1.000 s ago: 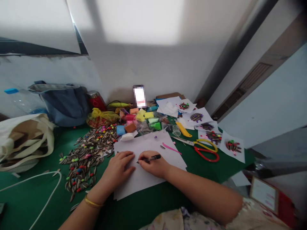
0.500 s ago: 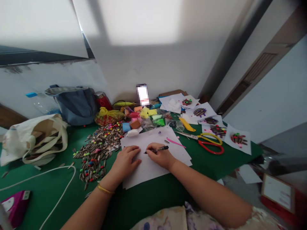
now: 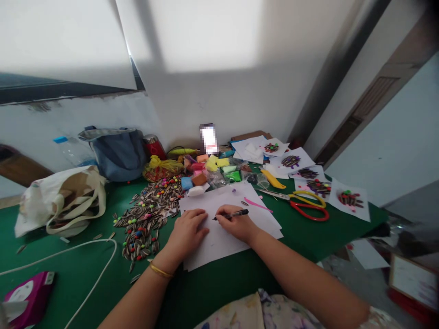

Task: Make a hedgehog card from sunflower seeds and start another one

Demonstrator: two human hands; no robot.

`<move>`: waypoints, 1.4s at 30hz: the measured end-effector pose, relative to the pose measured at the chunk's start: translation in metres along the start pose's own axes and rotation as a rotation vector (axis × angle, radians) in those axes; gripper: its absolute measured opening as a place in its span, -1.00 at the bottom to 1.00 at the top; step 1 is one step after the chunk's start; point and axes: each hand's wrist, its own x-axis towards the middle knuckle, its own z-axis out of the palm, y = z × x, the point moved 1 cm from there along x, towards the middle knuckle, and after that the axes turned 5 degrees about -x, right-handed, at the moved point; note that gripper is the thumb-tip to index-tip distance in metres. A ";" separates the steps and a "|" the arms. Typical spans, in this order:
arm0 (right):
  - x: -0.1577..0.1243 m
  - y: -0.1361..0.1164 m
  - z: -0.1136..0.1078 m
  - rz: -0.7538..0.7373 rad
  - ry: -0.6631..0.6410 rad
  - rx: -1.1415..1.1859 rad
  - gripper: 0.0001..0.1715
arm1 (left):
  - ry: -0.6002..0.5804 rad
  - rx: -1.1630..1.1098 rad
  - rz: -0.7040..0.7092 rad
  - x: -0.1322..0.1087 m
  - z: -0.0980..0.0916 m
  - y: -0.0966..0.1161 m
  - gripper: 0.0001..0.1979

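Observation:
White paper (image 3: 229, 242) lies in a small stack on the green table in front of me. My right hand (image 3: 235, 223) is closed around a black pen (image 3: 240, 213), whose tip meets the sheet near its middle. On the left part of the sheet my left hand (image 3: 188, 232) rests flat, fingers stretched and apart, holding nothing. A pink strip (image 3: 258, 204) and a single sunflower seed (image 3: 244, 203) lie on the paper beyond my right hand. Left of the paper spreads a heap of striped sunflower seeds (image 3: 154, 203) mixed with small coloured balls.
Red-and-yellow scissors (image 3: 308, 203), a yellow-handled cutter (image 3: 273, 179) and seed pictures on paper (image 3: 350, 201) lie right. Coloured clay packets (image 3: 199, 178) and a lit phone (image 3: 209, 139) are behind. Bags (image 3: 116, 153), a white cable (image 3: 103, 262) and a tissue pack (image 3: 29, 297) are left.
The whole view has shifted slightly, so everything appears a little further right. My hands keep nearly the same places on the paper, with the pen still in my right hand.

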 end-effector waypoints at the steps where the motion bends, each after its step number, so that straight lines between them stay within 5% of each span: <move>1: 0.000 0.000 0.000 0.008 0.002 0.004 -0.89 | 0.000 0.000 -0.005 0.000 0.000 0.000 -0.57; 13: -0.002 0.000 -0.006 0.197 -0.127 0.175 -0.88 | -0.025 0.028 -0.041 0.006 0.000 0.003 -0.59; 24: -0.013 -0.011 -0.010 0.097 -0.050 -0.047 -0.90 | -0.011 -0.005 -0.002 -0.001 0.006 -0.001 -0.58; 32: -0.011 -0.010 -0.003 0.131 -0.115 -0.050 -0.97 | -0.058 -0.046 -0.009 -0.008 0.007 -0.005 -0.37; 42: -0.013 -0.012 0.000 0.143 -0.115 -0.064 -0.97 | -0.046 -0.027 -0.017 -0.006 0.010 -0.008 -0.54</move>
